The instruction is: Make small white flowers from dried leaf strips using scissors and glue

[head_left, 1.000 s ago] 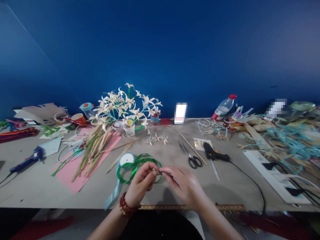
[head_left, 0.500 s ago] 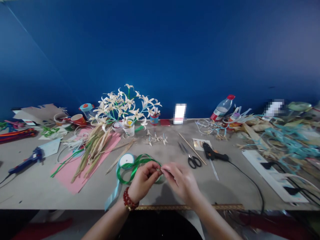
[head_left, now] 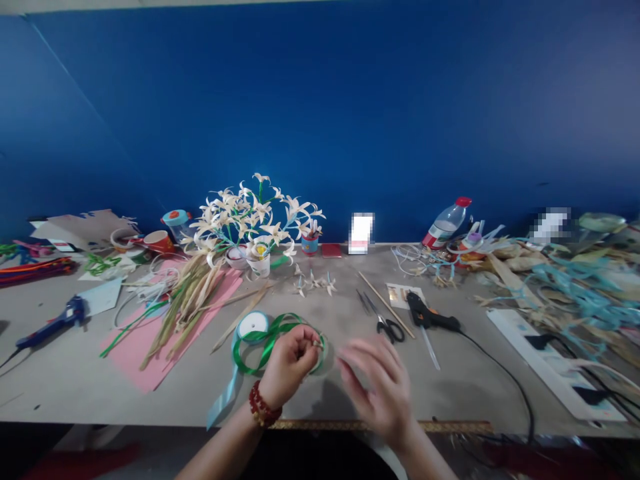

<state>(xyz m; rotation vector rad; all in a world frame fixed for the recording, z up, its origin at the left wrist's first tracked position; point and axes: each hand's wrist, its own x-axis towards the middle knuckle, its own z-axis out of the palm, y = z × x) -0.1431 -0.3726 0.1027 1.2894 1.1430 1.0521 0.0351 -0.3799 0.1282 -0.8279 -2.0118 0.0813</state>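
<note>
My left hand [head_left: 289, 365], with a red bead bracelet at the wrist, pinches a small pale piece at its fingertips above the table's front edge. It hovers over a loose coil of green ribbon [head_left: 265, 337] with a white spool. My right hand [head_left: 376, 387] is apart from the left, blurred by motion, fingers spread and holding nothing. Black scissors [head_left: 387, 325] and a black glue gun [head_left: 425, 313] lie just beyond the right hand.
A bouquet of pale handmade flowers [head_left: 253, 217] stands in a cup at the back. Dried leaf strips on pink paper [head_left: 150, 333] lie left, with a blue glue gun [head_left: 55, 321]. A bottle [head_left: 445, 220], teal ribbons and a power strip [head_left: 550, 363] crowd the right.
My right hand let go of the small piece and drew away to the right and toward me. The left hand kept its pinch. The view tilted down slightly.
</note>
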